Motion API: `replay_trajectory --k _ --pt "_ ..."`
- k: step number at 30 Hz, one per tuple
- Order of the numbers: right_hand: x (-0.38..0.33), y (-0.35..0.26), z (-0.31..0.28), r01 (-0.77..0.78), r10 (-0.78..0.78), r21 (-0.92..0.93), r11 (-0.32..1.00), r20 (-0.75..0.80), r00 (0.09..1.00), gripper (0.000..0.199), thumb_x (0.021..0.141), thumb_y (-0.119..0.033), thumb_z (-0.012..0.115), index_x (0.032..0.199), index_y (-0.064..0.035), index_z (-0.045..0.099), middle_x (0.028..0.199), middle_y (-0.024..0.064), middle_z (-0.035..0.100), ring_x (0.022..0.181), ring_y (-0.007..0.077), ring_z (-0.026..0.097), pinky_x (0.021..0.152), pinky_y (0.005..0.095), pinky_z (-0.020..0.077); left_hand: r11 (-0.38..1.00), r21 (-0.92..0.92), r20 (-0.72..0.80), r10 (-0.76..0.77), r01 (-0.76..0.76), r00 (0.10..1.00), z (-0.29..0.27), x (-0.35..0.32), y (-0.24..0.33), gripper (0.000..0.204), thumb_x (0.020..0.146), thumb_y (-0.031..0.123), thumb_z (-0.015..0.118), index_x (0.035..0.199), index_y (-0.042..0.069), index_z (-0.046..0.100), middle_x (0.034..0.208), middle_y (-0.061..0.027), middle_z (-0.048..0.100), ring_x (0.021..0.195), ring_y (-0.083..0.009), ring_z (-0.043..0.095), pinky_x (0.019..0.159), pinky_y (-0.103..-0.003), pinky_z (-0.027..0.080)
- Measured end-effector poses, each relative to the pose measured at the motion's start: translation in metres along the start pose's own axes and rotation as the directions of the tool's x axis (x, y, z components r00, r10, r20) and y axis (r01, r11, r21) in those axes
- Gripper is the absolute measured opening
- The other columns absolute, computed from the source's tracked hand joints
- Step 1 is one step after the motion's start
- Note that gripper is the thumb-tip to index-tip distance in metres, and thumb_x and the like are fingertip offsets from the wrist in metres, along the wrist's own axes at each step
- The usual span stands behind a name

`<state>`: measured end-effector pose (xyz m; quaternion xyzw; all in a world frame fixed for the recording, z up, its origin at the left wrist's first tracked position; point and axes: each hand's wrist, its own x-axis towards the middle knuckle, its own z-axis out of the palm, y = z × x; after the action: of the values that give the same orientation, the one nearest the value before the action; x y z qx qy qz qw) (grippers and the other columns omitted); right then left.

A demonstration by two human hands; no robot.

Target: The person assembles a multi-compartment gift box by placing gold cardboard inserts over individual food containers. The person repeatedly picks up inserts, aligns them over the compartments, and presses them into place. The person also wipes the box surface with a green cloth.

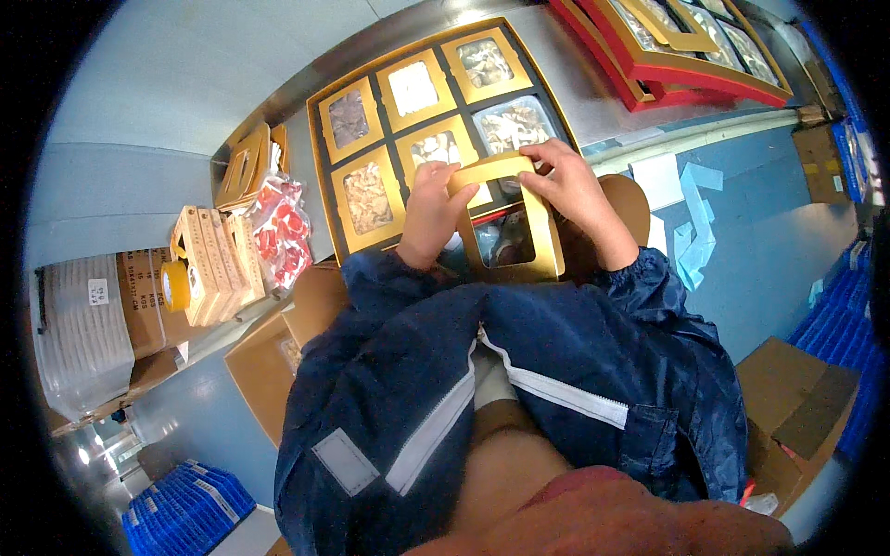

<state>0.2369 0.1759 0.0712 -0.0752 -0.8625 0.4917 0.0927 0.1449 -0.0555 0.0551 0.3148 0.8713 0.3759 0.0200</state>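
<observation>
A grey metal surface (306,83) runs slantwise ahead of you, with a blue floor (769,250) to its right and stacked blue crates (185,505) low on your left. On the surface lies a large black tray with gold edges (320,176), divided into windowed gold compartments that show dried foods of different colours. You hold a small gold box with a clear window (510,232) over the near edge of that tray, just in front of your chest. Your left hand (431,208) grips the box's left side, its fingers (459,196) curled over the top-left corner. Your right hand (565,181) rests on the top-right corner, the fingers (536,153) bent and pressed down onto the gold flap, so both hands are closed on the box rather than spread. Through the box's window something dark and something pale show, but you cannot tell what they are. To the left of the tray stands a row of flat gold boxes on edge (218,259), with a roll of yellow tape (174,285) against them and a clear bag of red pieces (283,227) beside. Red and gold trays (686,56) are stacked at the far right, and brown cartons (797,408) sit on the floor by your right side.
</observation>
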Motion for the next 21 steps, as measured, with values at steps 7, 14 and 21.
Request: replay_trajectory --k 7,14,21 --pt "0.031 -0.007 -0.021 0.005 -0.011 -0.294 0.956 -0.016 1.0 0.047 0.079 -0.028 0.081 0.113 0.0027 0.07 0.1 0.021 0.068 0.092 0.0331 0.069 0.083 0.0403 0.0538 0.994 -0.022 -0.048 0.106 -0.107 0.993 0.008 0.037 0.019 0.036 0.087 0.021 0.075 0.114 -0.002 0.067 0.111 -0.0211 0.06 0.101 -0.0394 0.06 0.091 -0.043 0.049" --pt "0.132 0.05 -0.029 -0.027 0.091 -0.502 0.865 0.104 0.99 0.036 0.071 -0.028 0.083 0.095 -0.0016 0.076 0.09 0.0171 0.074 0.084 0.0342 0.071 0.076 0.0423 0.0554 0.999 -0.028 0.013 -0.032 0.032 0.999 0.052 0.119 -0.023 0.036 0.083 0.025 0.081 0.103 -0.003 0.071 0.098 -0.0195 0.067 0.095 -0.0356 0.066 0.085 -0.041 0.053" --pt "0.188 0.059 -0.028 0.013 0.202 -0.692 0.722 0.229 0.952 0.035 0.073 -0.032 0.081 0.093 -0.0034 0.079 0.091 0.0187 0.074 0.085 0.0359 0.071 0.076 0.0432 0.0561 0.866 -0.325 0.302 -0.286 0.38 0.909 0.077 0.168 -0.061 0.031 0.082 0.025 0.083 0.092 -0.003 0.073 0.077 -0.0097 0.072 0.068 -0.0178 0.066 0.063 -0.032 0.052"
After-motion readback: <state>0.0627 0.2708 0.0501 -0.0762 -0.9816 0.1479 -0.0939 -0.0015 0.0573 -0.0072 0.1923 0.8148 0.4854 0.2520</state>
